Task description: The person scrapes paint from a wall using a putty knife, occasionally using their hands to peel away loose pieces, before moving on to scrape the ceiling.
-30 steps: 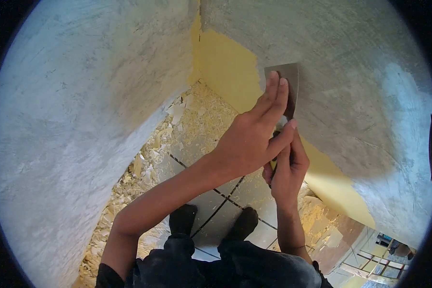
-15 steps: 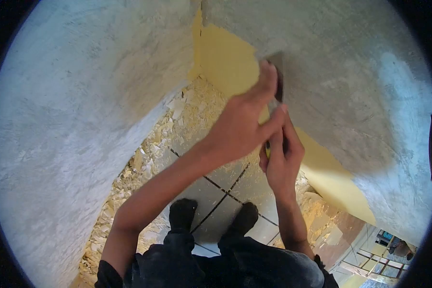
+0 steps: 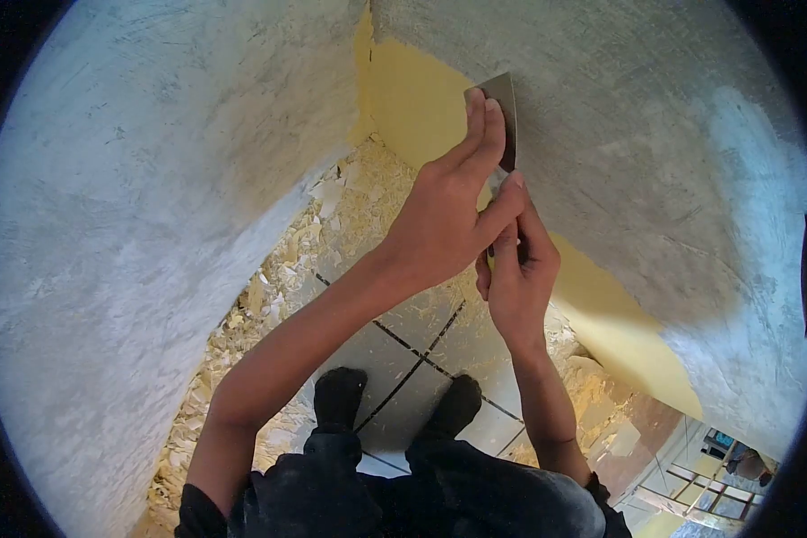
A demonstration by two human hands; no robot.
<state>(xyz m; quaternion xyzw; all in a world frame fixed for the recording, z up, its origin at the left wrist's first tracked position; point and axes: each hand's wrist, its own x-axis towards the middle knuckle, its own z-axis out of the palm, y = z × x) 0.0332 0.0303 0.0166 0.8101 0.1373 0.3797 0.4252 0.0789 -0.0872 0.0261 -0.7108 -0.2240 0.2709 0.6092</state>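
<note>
A scraper with a wide metal blade (image 3: 511,117) lies against the right wall, at the border of yellow paint (image 3: 414,99) and bare grey plaster (image 3: 619,125). My right hand (image 3: 522,291) is wrapped round its handle, which is mostly hidden by my fingers. Two or more fingers of my left hand (image 3: 439,215) press on the blade, and its thumb rests by the blade's neck, close to my right fingertips. More yellow paint (image 3: 619,323) runs along the lower part of the same wall.
A scraped wall (image 3: 143,215) rises on the left and meets the right wall in a corner. Paint flakes (image 3: 269,287) litter the tiled floor (image 3: 403,332) along the walls. My dark-covered feet (image 3: 339,399) stand on the tiles. A wooden frame (image 3: 699,493) shows at lower right.
Both hands and the scraper have shifted slightly up and left along the wall. The blade, blurred before, now shows sharply with its upper corner further up.
</note>
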